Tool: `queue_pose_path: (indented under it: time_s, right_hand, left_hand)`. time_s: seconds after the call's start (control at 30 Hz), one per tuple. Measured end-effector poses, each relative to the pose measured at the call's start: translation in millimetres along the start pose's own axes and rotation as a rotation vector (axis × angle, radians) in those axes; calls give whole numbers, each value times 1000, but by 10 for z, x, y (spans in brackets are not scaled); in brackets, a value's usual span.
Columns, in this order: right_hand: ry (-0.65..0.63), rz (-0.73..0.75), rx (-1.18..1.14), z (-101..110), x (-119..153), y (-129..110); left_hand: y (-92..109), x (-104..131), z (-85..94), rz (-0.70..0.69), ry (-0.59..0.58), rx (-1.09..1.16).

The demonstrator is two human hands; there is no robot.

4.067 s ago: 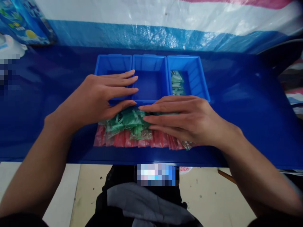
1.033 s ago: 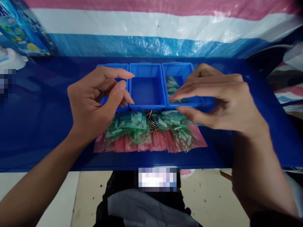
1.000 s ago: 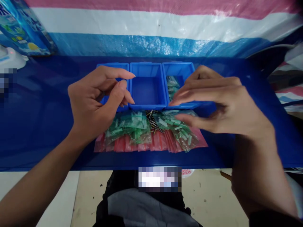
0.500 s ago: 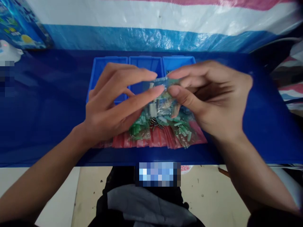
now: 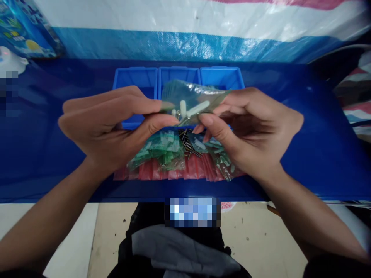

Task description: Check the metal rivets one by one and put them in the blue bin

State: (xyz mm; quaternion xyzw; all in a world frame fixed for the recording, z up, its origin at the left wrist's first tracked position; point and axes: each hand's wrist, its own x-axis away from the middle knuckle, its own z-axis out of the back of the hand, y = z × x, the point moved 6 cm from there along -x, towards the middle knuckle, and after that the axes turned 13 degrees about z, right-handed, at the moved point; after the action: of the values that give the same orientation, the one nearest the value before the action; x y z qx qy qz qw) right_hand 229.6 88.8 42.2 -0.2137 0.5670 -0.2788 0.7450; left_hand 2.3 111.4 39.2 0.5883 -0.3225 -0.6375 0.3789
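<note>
A small clear greenish plastic bag is stretched between my two hands, in front of the blue bins. Inside it lie a few white plugs and some small metal pieces. My left hand pinches the bag's left side between thumb and fingers. On the opposite side, my right hand grips the bag, thumb in front and fingers behind. Below the hands, more filled clear bags and loose dark metal screws or pins rest on red plastic bags.
Three blue bins stand in a row behind the hands on the blue table. At the far left are a white object and a blue printed package. A striped plastic sheet hangs at the back.
My left hand has moved left and its stretched fingers have closed into a pinch on the bag. The bag is now pulled out between both hands, its contents easier to see.
</note>
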Motion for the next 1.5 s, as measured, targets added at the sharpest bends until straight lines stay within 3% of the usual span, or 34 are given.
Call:
queue_pose_path:
  time_s: [0.13, 0.3, 0.47, 0.53, 0.6, 0.67, 0.77, 0.9, 1.03, 1.13, 1.23, 1.27, 1.3, 1.43, 1.5]
  right_hand:
    - [31, -98, -111, 28, 3, 77]
    - [-36, -165, -229, 20, -7, 155]
    - [-48, -166, -167, 32, 17, 130]
    - [-66, -108, -16, 48, 4, 72]
    - [-124, 6, 121, 36, -29, -12]
    - [-183, 137, 234, 18, -69, -91]
    - [-231, 317, 365, 9, -121, -167]
    - [-322, 452, 361, -29, -127, -155]
    - [-200, 580, 418, 40, -86, -161]
    - [-89, 462, 413, 172, -125, -58]
    - [38, 236, 341, 416, -223, 180]
    - [123, 226, 326, 537, -253, 237]
    - [97, 204, 342, 603, -289, 312]
    - [-238, -3, 630, 738, -350, 665]
    - [-317, -35, 715, 764, -334, 740]
  left_hand:
    - [-16, 77, -67, -15, 31, 6]
    - [2, 52, -95, -37, 23, -10]
    - [166, -59, -65, -261, -5, -248]
    - [203, -40, -75, -264, -6, -328]
    - [166, -23, -83, -136, -22, -286]
    - [111, -14, -112, -40, -80, -154]
    - [38, -64, -175, -30, -234, 17]
    - [-92, -189, -166, 41, -334, 210]
    - [-45, -132, -223, 44, -418, 175]
    - [-1, -50, -255, 82, -420, 109]
    - [-10, -37, -203, 118, -316, 118]
    - [-18, -42, -184, 122, -281, 112]
    - [-23, -49, -170, 123, -252, 103]
    - [-63, -67, -136, 192, -126, 54]
    - [-64, -66, -136, 196, -95, 56]
